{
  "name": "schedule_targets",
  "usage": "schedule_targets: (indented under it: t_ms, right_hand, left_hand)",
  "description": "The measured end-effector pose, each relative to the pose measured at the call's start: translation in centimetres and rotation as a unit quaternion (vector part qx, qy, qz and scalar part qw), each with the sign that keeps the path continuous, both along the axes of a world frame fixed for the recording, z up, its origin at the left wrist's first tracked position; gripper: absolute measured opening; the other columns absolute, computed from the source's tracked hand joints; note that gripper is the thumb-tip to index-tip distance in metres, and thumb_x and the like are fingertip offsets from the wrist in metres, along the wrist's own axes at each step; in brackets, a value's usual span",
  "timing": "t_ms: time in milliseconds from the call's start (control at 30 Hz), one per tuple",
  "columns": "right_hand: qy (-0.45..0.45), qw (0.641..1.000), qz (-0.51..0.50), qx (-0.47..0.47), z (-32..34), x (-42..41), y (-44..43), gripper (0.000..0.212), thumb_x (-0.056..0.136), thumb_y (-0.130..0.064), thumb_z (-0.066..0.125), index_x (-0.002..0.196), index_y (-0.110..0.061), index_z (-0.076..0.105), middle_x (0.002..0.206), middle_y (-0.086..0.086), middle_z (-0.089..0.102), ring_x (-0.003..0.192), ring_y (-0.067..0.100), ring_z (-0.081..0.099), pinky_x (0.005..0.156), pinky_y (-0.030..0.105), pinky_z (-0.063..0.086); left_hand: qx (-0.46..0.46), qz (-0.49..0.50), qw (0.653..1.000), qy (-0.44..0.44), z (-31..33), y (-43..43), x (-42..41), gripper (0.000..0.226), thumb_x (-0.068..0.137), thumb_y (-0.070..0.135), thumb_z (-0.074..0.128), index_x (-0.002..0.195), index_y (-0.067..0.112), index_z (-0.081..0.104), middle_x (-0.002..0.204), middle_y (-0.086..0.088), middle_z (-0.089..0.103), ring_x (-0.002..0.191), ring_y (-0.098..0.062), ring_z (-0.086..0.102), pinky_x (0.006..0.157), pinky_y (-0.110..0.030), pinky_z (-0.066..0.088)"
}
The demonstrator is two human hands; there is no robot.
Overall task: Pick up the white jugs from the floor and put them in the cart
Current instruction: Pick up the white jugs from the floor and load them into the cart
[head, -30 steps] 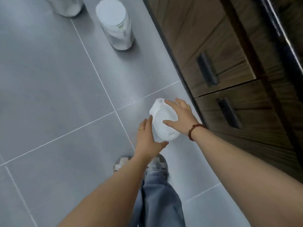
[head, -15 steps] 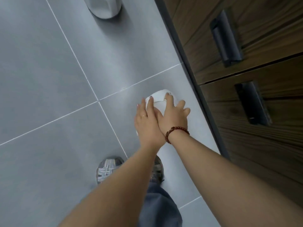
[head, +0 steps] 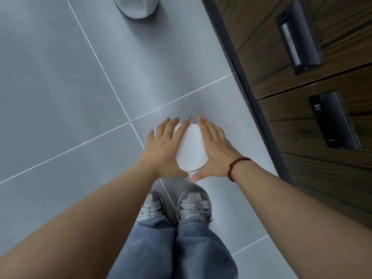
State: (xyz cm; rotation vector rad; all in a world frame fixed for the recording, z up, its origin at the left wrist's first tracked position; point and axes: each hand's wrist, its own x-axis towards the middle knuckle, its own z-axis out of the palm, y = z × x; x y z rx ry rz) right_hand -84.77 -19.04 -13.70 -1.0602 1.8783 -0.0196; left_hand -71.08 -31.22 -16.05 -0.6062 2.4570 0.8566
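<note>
A white jug [head: 192,152] stands on the grey tiled floor just in front of my shoes, seen from above so only its round top shows. My left hand [head: 167,150] presses against its left side with straight fingers. My right hand [head: 213,152], with a red bead bracelet at the wrist, presses against its right side the same way. The thumbs nearly meet at the jug's near edge. A second white jug [head: 136,6] stands farther off at the top edge, cut off by the frame. No cart is in view.
A dark wooden cabinet [head: 302,81] with black recessed handles [head: 298,35] runs along the right, its dark plinth close to the jug. Grey floor tiles [head: 60,77] spread to the left. My shoes [head: 193,206] and jeans are directly below the hands.
The hands have slid apart from lying over the jug's top to flanking its two sides. The view has tipped further down, bringing both shoes into sight.
</note>
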Motion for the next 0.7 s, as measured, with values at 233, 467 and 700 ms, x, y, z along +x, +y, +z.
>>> schedule_targets:
  t_ms: [233, 467, 700]
  right_hand:
    - [0.079, 0.996, 0.033, -0.034, -0.3, 0.8, -0.3, 0.132, 0.052, -0.029, 0.087, 0.149, -0.022, -0.003, 0.149, 0.0, 0.013, 0.127, 0.029, 0.025, 0.093, 0.047, 0.045]
    - [0.052, 0.998, 0.027, -0.035, 6.2, 0.7, -1.5, 0.126, 0.048, -0.03, 0.085, 0.144, -0.03, 0.003, 0.144, -0.008, 0.017, 0.122, 0.024, 0.029, 0.091, 0.045, 0.045]
    - [0.02, 0.994, 0.05, -0.096, 22.3, -0.8, -7.8, 0.128, 0.042, -0.031, 0.089, 0.144, -0.027, 0.013, 0.133, -0.007, 0.026, 0.121, 0.018, 0.028, 0.097, 0.036, 0.042]
  left_hand:
    - [-0.001, -0.004, 1.0, 0.028, 0.2, -0.4, 0.0, 0.137, 0.041, 0.052, 0.084, 0.151, 0.024, 0.008, 0.147, -0.007, 0.027, 0.132, -0.029, 0.025, 0.106, -0.051, 0.032]
    - [0.025, -0.003, 0.999, 0.034, 6.9, -2.1, 0.8, 0.137, 0.042, 0.057, 0.082, 0.151, 0.027, 0.006, 0.147, -0.002, 0.027, 0.132, -0.025, 0.026, 0.105, -0.045, 0.036]
    - [-0.01, 0.033, 0.997, 0.072, 22.7, -7.6, 1.3, 0.138, 0.038, 0.065, 0.082, 0.149, 0.033, 0.005, 0.143, 0.003, 0.03, 0.128, -0.022, 0.033, 0.102, -0.044, 0.037]
